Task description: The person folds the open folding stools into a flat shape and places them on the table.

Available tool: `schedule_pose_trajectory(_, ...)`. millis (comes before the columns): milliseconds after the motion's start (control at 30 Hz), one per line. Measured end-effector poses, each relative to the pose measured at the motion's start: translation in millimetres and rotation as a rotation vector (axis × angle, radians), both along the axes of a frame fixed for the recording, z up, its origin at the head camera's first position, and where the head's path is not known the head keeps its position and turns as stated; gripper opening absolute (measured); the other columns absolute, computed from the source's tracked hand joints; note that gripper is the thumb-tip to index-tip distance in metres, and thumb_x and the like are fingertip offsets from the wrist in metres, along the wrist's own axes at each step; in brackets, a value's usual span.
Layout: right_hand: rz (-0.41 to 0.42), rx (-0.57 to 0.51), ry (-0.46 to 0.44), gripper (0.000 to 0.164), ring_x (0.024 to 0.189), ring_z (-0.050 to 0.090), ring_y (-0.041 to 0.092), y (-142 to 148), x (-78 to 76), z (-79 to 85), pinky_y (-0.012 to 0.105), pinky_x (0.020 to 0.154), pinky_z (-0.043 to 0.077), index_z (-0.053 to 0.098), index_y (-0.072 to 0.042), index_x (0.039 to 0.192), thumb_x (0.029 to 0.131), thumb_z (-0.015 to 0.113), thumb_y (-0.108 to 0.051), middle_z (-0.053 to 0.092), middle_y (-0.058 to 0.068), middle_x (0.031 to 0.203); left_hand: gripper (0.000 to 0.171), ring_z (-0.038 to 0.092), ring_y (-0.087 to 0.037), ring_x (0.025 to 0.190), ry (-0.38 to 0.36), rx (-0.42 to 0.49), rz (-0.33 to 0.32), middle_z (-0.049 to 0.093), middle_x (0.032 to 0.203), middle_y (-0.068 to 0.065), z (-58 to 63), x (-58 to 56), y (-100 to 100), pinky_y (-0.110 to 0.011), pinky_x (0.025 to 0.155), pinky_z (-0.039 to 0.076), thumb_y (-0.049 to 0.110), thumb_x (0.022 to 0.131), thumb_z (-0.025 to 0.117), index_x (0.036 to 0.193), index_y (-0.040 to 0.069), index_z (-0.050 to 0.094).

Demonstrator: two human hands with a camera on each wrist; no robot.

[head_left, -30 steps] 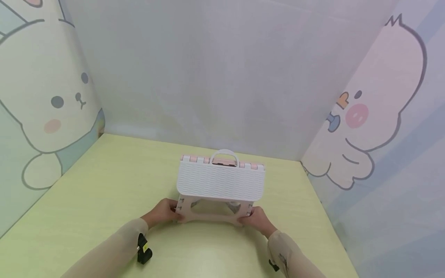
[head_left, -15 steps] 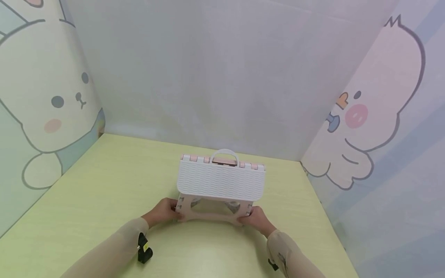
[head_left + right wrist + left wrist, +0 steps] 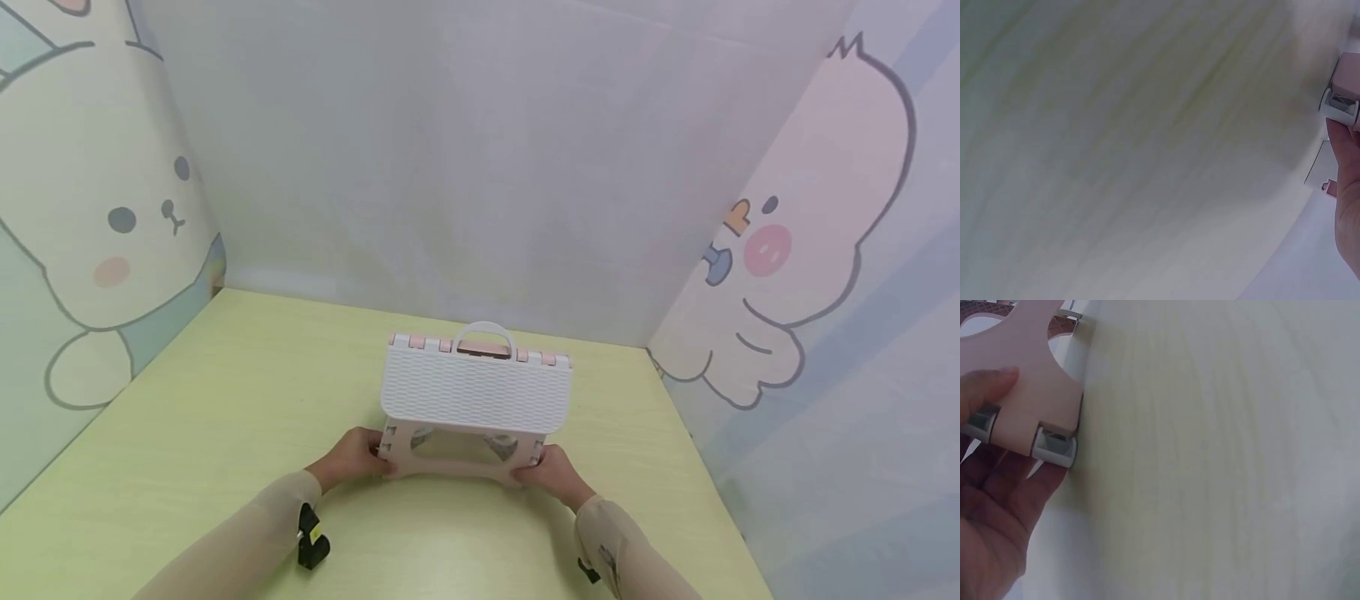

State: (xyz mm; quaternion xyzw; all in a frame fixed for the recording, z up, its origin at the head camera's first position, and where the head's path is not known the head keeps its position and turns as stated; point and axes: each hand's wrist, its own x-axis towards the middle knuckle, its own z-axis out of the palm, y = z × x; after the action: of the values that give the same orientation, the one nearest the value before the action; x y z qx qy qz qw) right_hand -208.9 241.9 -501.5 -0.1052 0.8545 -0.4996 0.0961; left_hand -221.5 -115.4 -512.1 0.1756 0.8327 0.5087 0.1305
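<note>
A folding step stool [image 3: 477, 387] with a white woven-pattern top, pink legs and a white loop handle stands near the middle of the table, its top tilted in the head view. My left hand [image 3: 351, 457] grips the lower left corner of its pink leg panel; in the left wrist view the thumb lies on the pink face and the fingers curl behind the white hinges. At the lower right corner, my right hand [image 3: 557, 477] holds the other end of that panel. The right wrist view catches only part of this hand [image 3: 1349, 187], beside a white hinge.
The pale yellow table [image 3: 255, 392] extends around the stool. A grey-white curtain [image 3: 480, 167] closes off the back. Cartoon-printed panels flank the table, with a bunny figure [image 3: 90, 183] on the left and a chick figure [image 3: 832, 183] on the right.
</note>
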Motion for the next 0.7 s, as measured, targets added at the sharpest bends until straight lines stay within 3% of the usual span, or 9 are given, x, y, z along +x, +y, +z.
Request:
schedule_pose_trajectory(367,-0.004,0.005,0.019,0.037,0.068,0.051,0.014,-3.2,5.0,8.3,0.028,0.06,0.044,0.064,0.013,0.103,0.072,0.072,-0.003,0.07,0.018,0.094,0.026,0.055,-0.016,0.068,-0.023,0.009,-0.004,0.068,0.084,-0.009,-0.3,0.5,-0.5,-0.031,0.061,0.049,0.002,0.076,0.076,0.099,-0.008,0.067)
schedule_pose_trajectory(700,-0.016,0.035,0.023,0.036,0.065,0.049,0.013,-1.4,3.0,0.7,0.027,0.059,0.042,0.065,0.012,0.101,0.071,0.072,-0.007,0.07,0.015,0.089,0.022,0.053,-0.015,0.066,-0.01,-0.006,-0.015,0.067,0.08,-0.006,0.4,-0.3,-1.5,-0.03,0.059,0.047,0.003,0.077,0.076,0.096,-0.006,0.068)
